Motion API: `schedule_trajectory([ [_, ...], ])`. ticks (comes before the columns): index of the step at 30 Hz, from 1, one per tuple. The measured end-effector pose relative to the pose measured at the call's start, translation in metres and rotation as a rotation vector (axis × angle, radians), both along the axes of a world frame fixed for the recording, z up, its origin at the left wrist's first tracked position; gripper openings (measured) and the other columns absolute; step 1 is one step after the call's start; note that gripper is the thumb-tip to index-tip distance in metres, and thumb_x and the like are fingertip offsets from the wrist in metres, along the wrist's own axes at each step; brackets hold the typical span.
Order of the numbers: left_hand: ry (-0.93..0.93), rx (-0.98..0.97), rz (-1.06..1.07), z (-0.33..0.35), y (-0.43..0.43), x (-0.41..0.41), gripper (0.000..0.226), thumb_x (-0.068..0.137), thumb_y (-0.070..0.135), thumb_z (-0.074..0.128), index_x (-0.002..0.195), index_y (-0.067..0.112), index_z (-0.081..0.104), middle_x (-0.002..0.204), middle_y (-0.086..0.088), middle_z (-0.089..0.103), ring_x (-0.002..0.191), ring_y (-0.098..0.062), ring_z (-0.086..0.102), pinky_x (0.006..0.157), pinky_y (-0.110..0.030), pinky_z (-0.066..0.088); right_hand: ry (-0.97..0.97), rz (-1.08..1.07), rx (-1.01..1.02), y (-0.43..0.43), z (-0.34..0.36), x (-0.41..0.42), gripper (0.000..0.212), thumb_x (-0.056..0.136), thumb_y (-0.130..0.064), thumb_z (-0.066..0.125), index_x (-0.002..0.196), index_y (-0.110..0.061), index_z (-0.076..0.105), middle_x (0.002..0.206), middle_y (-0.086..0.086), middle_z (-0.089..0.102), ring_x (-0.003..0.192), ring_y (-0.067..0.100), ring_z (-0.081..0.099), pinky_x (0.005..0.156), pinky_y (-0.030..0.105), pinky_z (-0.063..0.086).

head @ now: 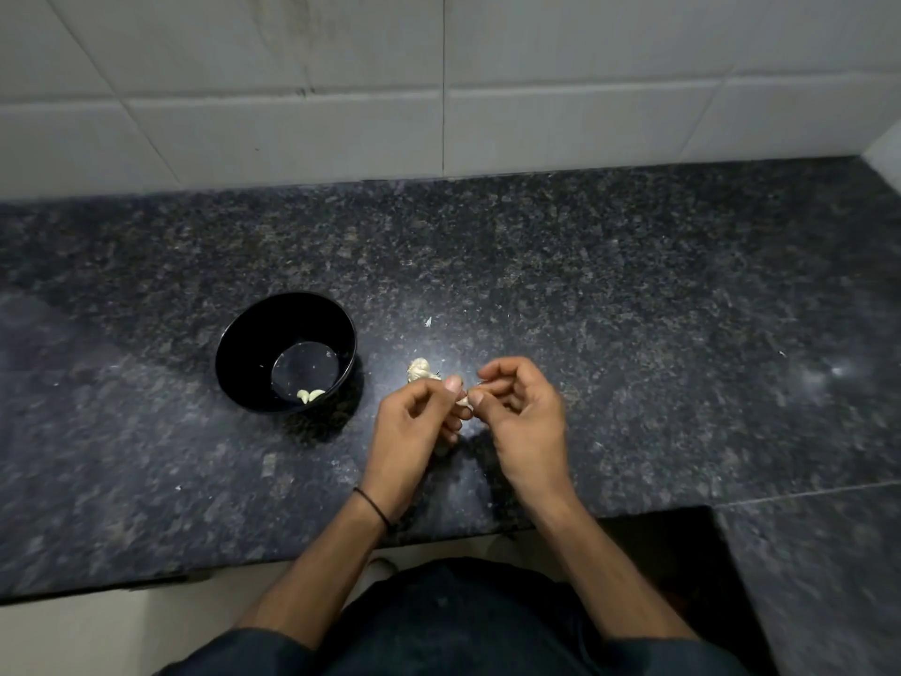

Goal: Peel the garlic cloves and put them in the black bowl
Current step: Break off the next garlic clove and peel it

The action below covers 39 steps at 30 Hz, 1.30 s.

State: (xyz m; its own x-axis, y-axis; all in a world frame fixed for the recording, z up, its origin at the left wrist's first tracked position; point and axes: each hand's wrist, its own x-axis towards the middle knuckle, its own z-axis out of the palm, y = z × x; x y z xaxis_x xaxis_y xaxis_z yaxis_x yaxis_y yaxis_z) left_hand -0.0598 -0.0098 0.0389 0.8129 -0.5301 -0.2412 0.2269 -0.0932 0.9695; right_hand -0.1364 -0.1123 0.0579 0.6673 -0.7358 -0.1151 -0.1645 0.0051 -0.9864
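Clove (463, 402) between left fingertips (453, 383) and right fingertips (476, 397)

Dark speckled countertop (634, 285); white tiled wall (292, 129) behind, possibly stained.

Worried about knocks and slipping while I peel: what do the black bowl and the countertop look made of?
The black bowl looks like glossy plastic or melamine, possibly glazed ceramic: its walls are smooth and its flat base mirrors light. The countertop looks like polished granite: dark speckled grain with a bright sheen.
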Motion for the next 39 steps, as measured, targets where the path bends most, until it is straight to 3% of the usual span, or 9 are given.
schedule_trajectory([
  [2, 0.15, -0.053, 0.016, 0.0, -0.001, 0.001, 0.014, 0.095, 0.012, 0.066, 0.095, -0.001, 0.071, 0.079, -0.011, 0.072, 0.067, -0.016, 0.059, 0.062, -0.028, 0.047, 0.008, 0.022, -0.116, 0.0, 0.002, -0.002, 0.028, 0.088, -0.003, 0.072, 0.095, -0.029, 0.063, 0.083, -0.008, 0.071, 0.078, 0.01, 0.069, 0.074, 0.026, 0.056],
  [5, 0.194, -0.083, 0.062, -0.001, 0.0, 0.001, 0.009, 0.091, 0.001, 0.068, 0.098, -0.002, 0.071, 0.083, -0.013, 0.072, 0.072, -0.018, 0.059, 0.066, -0.027, 0.048, 0.0, 0.044, -0.118, 0.001, 0.002, -0.004, 0.025, 0.089, -0.007, 0.073, 0.098, -0.029, 0.064, 0.086, -0.009, 0.074, 0.083, 0.009, 0.071, 0.079, 0.026, 0.057],
  [10, 0.03, -0.058, 0.12, 0.003, -0.004, -0.001, 0.012, 0.089, -0.004, 0.069, 0.099, 0.0, 0.075, 0.091, -0.008, 0.077, 0.078, -0.009, 0.066, 0.067, -0.017, 0.052, 0.02, 0.002, -0.032, -0.002, -0.002, -0.003, 0.006, 0.088, -0.012, 0.076, 0.088, -0.019, 0.076, 0.081, -0.007, 0.075, 0.076, 0.005, 0.068, 0.073, 0.022, 0.052],
  [18, -0.125, -0.001, 0.11, 0.002, -0.007, -0.002, 0.016, 0.088, -0.002, 0.07, 0.1, 0.006, 0.078, 0.095, 0.0, 0.079, 0.092, -0.009, 0.072, 0.08, -0.015, 0.051, 0.069, -0.033, 0.329, 0.001, 0.0, 0.002, 0.009, 0.09, -0.005, 0.069, 0.085, -0.006, 0.075, 0.065, 0.004, 0.065, 0.06, 0.014, 0.054, 0.055, 0.024, 0.045],
  [26, -0.204, 0.008, 0.082, 0.004, -0.011, -0.001, 0.02, 0.089, -0.004, 0.068, 0.091, 0.014, 0.078, 0.09, 0.003, 0.078, 0.085, -0.006, 0.07, 0.078, -0.016, 0.051, 0.037, 0.029, 0.352, -0.008, 0.003, 0.001, 0.015, 0.092, -0.003, 0.067, 0.08, -0.008, 0.074, 0.066, 0.003, 0.066, 0.06, 0.013, 0.057, 0.054, 0.022, 0.047],
  [32, -0.22, -0.011, 0.093, 0.005, -0.012, -0.001, 0.016, 0.089, -0.005, 0.068, 0.093, 0.006, 0.078, 0.091, -0.001, 0.078, 0.088, -0.012, 0.071, 0.08, -0.02, 0.053, 0.039, 0.027, 0.387, -0.012, 0.004, 0.003, 0.014, 0.092, -0.002, 0.068, 0.08, -0.004, 0.073, 0.064, 0.007, 0.064, 0.058, 0.014, 0.056, 0.053, 0.023, 0.046],
  [39, -0.312, -0.019, 0.146, 0.0, -0.017, -0.002, 0.024, 0.088, -0.006, 0.069, 0.09, 0.017, 0.079, 0.091, 0.0, 0.076, 0.091, -0.015, 0.07, 0.084, -0.025, 0.053, 0.008, 0.003, 0.482, -0.009, 0.006, 0.011, 0.016, 0.093, 0.0, 0.064, 0.078, -0.003, 0.069, 0.06, 0.004, 0.06, 0.052, 0.01, 0.053, 0.048, 0.019, 0.043],
])
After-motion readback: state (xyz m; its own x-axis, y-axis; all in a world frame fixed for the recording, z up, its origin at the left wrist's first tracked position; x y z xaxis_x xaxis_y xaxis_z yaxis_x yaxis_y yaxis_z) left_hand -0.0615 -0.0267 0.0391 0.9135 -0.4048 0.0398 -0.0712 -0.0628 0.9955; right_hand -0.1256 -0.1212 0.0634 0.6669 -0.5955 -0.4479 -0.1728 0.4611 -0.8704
